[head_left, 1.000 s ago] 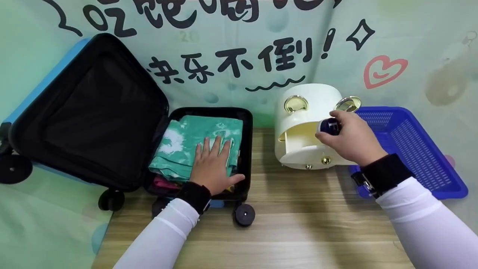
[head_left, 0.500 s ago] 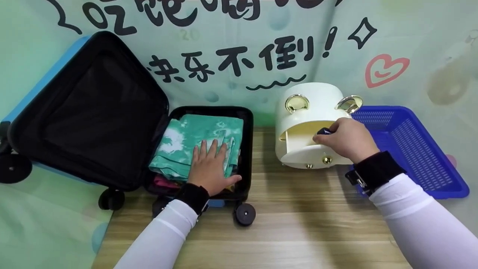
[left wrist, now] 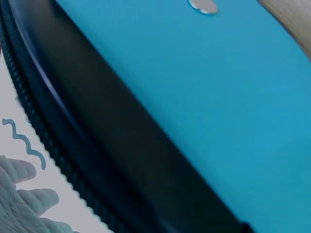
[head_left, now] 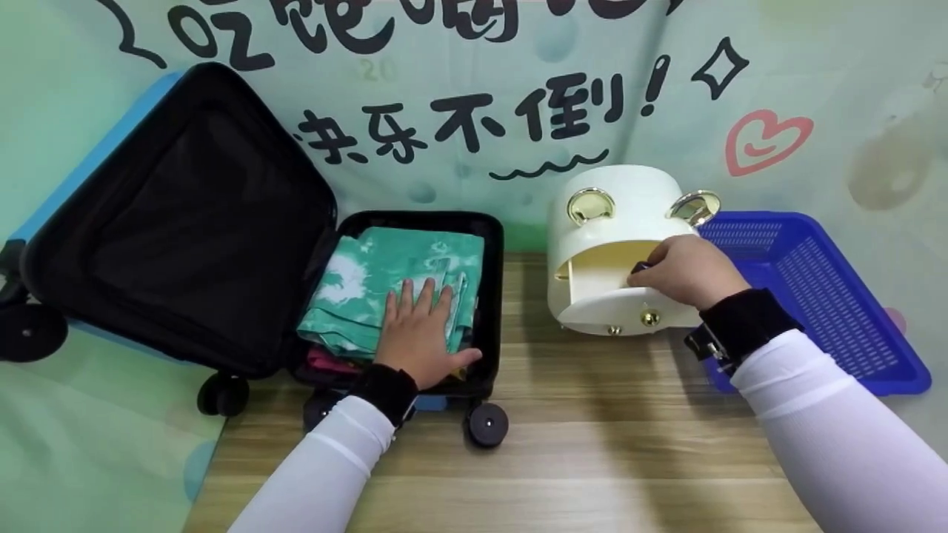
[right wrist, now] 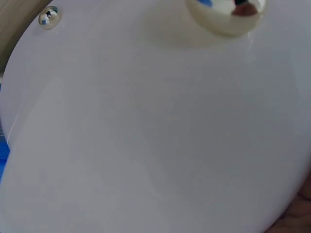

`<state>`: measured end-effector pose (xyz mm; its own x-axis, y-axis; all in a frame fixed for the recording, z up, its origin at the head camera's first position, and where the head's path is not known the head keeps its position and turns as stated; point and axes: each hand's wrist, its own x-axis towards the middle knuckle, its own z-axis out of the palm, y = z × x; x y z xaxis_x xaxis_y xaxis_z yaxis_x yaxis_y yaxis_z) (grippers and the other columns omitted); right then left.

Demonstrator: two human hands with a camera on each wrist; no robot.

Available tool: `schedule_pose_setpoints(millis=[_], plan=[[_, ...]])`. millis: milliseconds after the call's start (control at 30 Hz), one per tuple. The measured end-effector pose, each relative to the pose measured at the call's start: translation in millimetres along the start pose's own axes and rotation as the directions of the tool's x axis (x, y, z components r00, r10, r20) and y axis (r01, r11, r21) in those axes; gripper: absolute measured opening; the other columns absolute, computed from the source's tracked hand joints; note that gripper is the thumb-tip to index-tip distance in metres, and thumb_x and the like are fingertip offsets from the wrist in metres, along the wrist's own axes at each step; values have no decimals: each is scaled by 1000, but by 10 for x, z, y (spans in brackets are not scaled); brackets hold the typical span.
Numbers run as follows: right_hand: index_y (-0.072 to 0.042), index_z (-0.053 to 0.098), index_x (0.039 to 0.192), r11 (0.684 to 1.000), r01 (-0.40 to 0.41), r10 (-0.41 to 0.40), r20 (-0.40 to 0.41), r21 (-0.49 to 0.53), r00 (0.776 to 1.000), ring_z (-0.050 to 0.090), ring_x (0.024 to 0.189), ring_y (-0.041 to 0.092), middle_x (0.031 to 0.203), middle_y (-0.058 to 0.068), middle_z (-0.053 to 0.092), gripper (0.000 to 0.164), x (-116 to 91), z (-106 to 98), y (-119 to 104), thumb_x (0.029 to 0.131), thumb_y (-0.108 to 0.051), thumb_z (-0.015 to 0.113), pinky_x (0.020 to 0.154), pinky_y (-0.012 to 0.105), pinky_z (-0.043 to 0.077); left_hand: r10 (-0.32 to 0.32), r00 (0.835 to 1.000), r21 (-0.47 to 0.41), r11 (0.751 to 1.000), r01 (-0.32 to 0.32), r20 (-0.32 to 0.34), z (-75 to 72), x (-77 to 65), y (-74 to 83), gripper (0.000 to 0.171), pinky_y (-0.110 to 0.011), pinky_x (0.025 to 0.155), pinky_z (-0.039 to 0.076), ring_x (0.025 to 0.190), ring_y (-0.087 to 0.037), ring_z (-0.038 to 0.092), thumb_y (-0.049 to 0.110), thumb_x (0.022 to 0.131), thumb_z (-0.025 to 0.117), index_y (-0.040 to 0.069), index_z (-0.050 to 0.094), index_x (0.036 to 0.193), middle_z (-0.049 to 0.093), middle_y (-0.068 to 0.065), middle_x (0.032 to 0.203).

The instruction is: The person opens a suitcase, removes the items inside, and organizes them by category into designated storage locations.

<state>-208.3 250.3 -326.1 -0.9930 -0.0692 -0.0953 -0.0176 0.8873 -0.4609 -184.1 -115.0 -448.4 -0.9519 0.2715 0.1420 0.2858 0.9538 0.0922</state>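
Note:
My left hand [head_left: 417, 333] lies palm down with spread, straight fingers over the folded green-and-white tie-dye cloth [head_left: 392, 296] in the open suitcase [head_left: 492, 318]. Its fingertips [left wrist: 39, 199] show at the lower left of the left wrist view. In the head view, my right hand [head_left: 692, 270] reaches into the pulled-out drawer of a white round-topped box [head_left: 629, 196] with gold ears. It pinches a small dark blue thing [head_left: 641, 266], mostly hidden by the fingers. The drawer's white front [right wrist: 146, 121] with gold knobs fills the right wrist view.
The suitcase's black-lined lid [head_left: 200, 222] stands tilted open at the left, with black wheels [head_left: 487, 425] at the front. Behind my right arm sits a blue perforated basket [head_left: 837, 296]. A printed backdrop [head_left: 444, 170] hangs behind the wooden table [head_left: 578, 459].
My right hand has moved down from above the open drawer into it with the dark blue thing, which is now mostly out of sight. My left hand has stayed on the cloth.

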Motion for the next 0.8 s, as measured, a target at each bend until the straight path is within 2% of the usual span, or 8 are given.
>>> schedule_pose_setpoints(millis=[300,367,467,533,567,633,700,800], plan=[[6,61,117,1000,3,-3,-23,-2,1000,55,101,39,114,26,61,62,-17,24,23,83,-45,69,83,53,43,-3,1000,-22,1000,3,16,5,-5,43,106,-57,110,-1,143,-39,-1,80,75,52,17,22,154,16,-13,157],[4,62,117,1000,11,-10,-58,4,998,56,100,39,113,24,62,61,-52,51,33,86,-48,65,83,54,43,-3,1000,-22,1000,3,14,15,-6,48,105,-57,110,0,143,-39,0,79,75,53,17,23,154,17,-13,157],[2,63,116,998,69,-65,-191,15,979,57,103,39,112,22,63,58,-152,133,47,90,-50,59,86,54,42,-1,1000,-24,1000,1,8,22,-6,52,104,-56,110,1,143,-39,3,79,75,53,17,24,154,18,-13,157],[2,64,115,984,176,-161,-321,20,933,55,108,40,115,22,63,53,-225,234,65,92,-45,60,92,54,39,0,1000,-29,1000,1,8,26,-7,52,104,-56,111,2,143,-39,4,79,75,53,17,24,154,19,-13,157],[3,63,116,970,241,-220,-382,9,898,52,113,41,118,23,61,50,-266,304,79,92,-41,60,97,54,35,0,1000,-29,1000,0,9,28,-6,50,104,-56,111,1,143,-39,4,79,75,53,17,24,154,19,-13,157],[4,62,116,922,383,-362,-492,-62,792,45,122,43,125,25,57,44,-348,475,125,92,-32,64,105,53,27,3,1000,-31,1000,-2,11,34,-3,44,104,-56,110,1,143,-40,4,78,76,53,17,23,154,19,-13,157],[4,61,119,858,485,-490,-552,-169,675,37,128,45,133,25,51,43,-432,672,190,89,-28,65,109,53,19,6,1000,-32,999,-6,10,41,3,36,104,-57,110,1,142,-40,4,78,76,53,17,23,154,18,-14,157],[3,56,129,784,532,-605,-589,-320,536,30,132,48,142,25,41,55,-533,959,295,85,-30,63,109,55,17,6,1000,-25,1000,-6,-1,54,16,22,104,-56,110,1,142,-40,4,79,76,52,18,24,154,19,-14,157]])
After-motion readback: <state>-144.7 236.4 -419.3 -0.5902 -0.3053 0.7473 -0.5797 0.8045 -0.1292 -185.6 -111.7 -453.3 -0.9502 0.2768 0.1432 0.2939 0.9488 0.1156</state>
